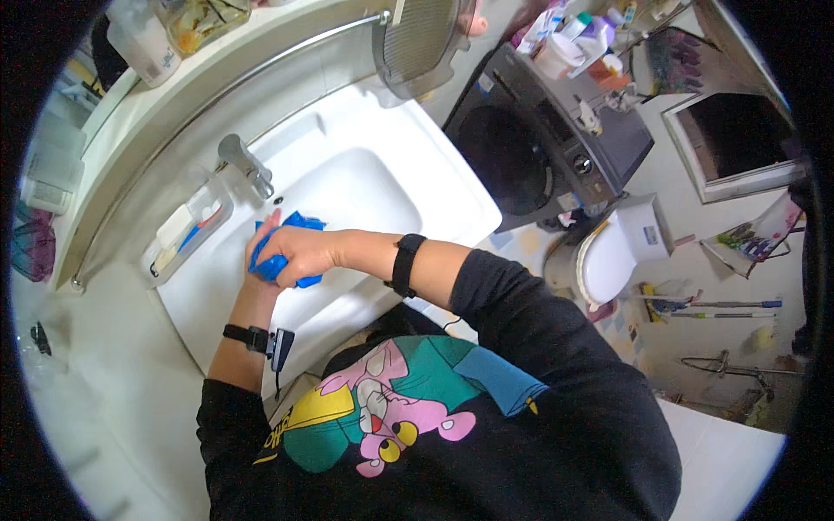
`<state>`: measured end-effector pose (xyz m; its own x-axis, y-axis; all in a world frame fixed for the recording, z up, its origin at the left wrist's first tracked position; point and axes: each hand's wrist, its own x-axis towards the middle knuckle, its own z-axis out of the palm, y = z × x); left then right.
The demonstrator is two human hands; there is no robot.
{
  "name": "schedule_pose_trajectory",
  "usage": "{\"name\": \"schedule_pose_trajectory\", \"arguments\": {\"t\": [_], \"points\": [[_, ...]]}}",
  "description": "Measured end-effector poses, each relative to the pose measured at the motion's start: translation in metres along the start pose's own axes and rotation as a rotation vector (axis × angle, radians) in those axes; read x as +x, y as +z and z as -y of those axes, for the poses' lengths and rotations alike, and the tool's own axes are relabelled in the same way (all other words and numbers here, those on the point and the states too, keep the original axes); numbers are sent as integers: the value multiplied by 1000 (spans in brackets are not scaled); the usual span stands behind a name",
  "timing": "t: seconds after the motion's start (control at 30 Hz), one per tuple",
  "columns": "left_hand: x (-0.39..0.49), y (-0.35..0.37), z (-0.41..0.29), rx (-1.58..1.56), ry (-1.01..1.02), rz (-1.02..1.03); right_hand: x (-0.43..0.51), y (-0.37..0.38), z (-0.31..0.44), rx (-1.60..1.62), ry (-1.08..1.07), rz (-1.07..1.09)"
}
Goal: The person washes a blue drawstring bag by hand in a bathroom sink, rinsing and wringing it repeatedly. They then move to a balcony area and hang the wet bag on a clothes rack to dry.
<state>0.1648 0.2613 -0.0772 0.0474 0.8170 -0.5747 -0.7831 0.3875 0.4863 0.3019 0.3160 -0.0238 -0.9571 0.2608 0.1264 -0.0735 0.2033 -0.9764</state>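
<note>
My right hand (298,253) is shut on a crumpled blue cloth (303,221), with folds sticking out above and below the fingers. My left hand (260,280) lies under and beside it, largely hidden by the cloth and the right hand. Its fingers show above, near the basin's small overflow hole, and it also grips the cloth. Both hands are above the left part of a white washbasin (384,189). A chrome faucet (244,163) stands behind them; no water stream is visible.
Left of the faucet, a clear plastic tray (172,251) holds a soap-like white block and a blue-handled item. A curved shelf (195,78) bears bottles. To the right are a dark front-loading washing machine (521,150) with bottles on top, and a toilet (606,260).
</note>
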Motion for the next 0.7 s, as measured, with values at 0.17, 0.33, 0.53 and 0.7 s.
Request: {"name": "schedule_pose_trajectory", "arguments": {"t": [0.17,0.33,0.53,0.7], "points": [[-13,11,14,-204,8,86,-11,-34,6,446,172,52],[-16,31,15,-95,334,-149,-11,-34,2,861,190,-499],[0,44,18,112,751,-466,22,-15,-15,260,240,-997],[6,34,20,611,959,-485,27,-18,-30,385,606,-919]]}}
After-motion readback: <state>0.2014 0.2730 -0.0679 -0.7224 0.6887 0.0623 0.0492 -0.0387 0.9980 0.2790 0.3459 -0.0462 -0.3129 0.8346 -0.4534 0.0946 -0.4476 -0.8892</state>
